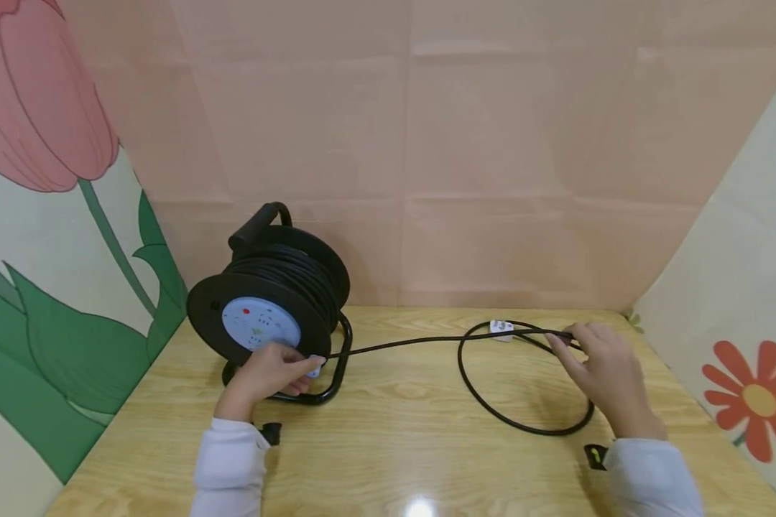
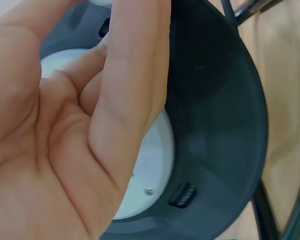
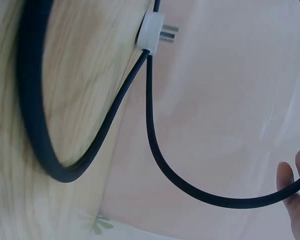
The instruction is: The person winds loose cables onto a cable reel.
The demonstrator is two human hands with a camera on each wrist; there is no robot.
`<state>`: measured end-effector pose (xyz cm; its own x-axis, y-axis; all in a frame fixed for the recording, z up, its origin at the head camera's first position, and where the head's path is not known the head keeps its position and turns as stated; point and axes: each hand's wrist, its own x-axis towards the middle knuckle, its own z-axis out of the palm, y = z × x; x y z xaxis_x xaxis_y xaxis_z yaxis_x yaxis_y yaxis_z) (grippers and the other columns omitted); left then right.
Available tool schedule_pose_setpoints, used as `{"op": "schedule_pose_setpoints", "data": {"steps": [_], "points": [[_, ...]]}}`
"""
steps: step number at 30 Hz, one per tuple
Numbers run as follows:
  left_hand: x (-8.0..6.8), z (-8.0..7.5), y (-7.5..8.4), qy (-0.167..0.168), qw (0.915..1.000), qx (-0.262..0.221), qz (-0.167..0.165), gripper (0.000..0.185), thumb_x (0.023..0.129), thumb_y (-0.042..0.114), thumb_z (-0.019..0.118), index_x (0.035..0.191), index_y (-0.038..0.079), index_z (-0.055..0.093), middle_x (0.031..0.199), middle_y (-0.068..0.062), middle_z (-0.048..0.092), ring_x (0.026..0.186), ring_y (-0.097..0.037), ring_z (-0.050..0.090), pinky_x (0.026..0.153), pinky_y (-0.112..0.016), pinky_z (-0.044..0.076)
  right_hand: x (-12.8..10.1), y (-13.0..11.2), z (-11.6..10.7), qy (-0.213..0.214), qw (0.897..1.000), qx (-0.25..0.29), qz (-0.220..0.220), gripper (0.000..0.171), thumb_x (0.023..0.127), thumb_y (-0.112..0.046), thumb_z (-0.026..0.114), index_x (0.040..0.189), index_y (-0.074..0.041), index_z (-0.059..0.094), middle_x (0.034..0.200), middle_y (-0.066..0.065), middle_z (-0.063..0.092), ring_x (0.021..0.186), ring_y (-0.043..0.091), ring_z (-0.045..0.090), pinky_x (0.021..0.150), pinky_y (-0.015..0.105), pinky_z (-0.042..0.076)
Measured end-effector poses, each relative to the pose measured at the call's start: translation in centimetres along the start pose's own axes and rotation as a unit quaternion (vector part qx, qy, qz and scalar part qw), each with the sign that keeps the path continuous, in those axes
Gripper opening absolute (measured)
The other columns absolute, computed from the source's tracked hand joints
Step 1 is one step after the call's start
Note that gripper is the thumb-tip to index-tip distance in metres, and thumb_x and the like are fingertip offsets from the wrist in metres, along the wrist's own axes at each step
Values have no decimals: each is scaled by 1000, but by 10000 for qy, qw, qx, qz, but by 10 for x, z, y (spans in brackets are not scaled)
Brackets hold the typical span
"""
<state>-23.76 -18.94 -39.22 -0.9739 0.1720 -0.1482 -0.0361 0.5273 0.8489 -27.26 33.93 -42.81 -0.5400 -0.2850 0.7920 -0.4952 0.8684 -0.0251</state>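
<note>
A black cable reel [image 1: 278,287] stands at the left of the table, its drum wound with cable and a pale blue socket panel [image 1: 259,323] on its side. My left hand [image 1: 270,377] is at the reel's lower front rim and pinches a small white knob [image 1: 314,368] there. In the left wrist view the fingers cover much of the panel. Black cable [image 1: 401,344] runs from the drum across to my right hand [image 1: 611,370], which pinches it between thumb and fingers. The cable's free part loops on the table beside that hand, with a white plug [image 3: 151,33] at its end.
The reel's tubular black stand [image 1: 343,359] rests on the wooden table [image 1: 420,431]. A plain pinkish backdrop [image 1: 478,179] rises behind the table's far edge. Flower-printed panels flank it, with a tulip [image 1: 52,100] on the left and a red flower [image 1: 759,398] on the right.
</note>
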Motion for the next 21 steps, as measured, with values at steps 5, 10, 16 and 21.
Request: {"op": "schedule_pose_setpoints", "data": {"steps": [5,10,16,21], "points": [[5,-2,-13,-385,9990,-204,54,44,97,37,67,94,-7,72,83,-15,73,73,-22,70,70,-35,61,5,-7,-2,89,9996,-20,-275,50,98,-56,57,87,-8,68,73,1,58,58,17,48,52,38,42],[9,-6,-29,-579,9979,-293,-32,45,98,37,66,97,-8,71,88,-16,73,75,-19,70,71,-34,60,13,-19,-4,346,9971,198,-646,57,99,-61,50,83,-9,68,70,-4,49,60,13,41,54,33,37],[10,-11,-45,-530,9985,-99,-60,44,96,39,68,97,-6,71,86,-10,72,78,-20,69,74,-37,60,20,-31,-1,569,9936,344,-910,53,98,-59,54,76,-12,67,68,-7,46,60,13,38,56,34,34],[11,-14,-54,-404,9992,49,-52,43,93,40,71,94,-3,72,84,-10,72,77,-20,69,73,-37,60,21,-39,2,548,9928,401,-986,51,98,-57,55,74,-13,67,68,-5,51,59,16,41,55,38,35]]}}
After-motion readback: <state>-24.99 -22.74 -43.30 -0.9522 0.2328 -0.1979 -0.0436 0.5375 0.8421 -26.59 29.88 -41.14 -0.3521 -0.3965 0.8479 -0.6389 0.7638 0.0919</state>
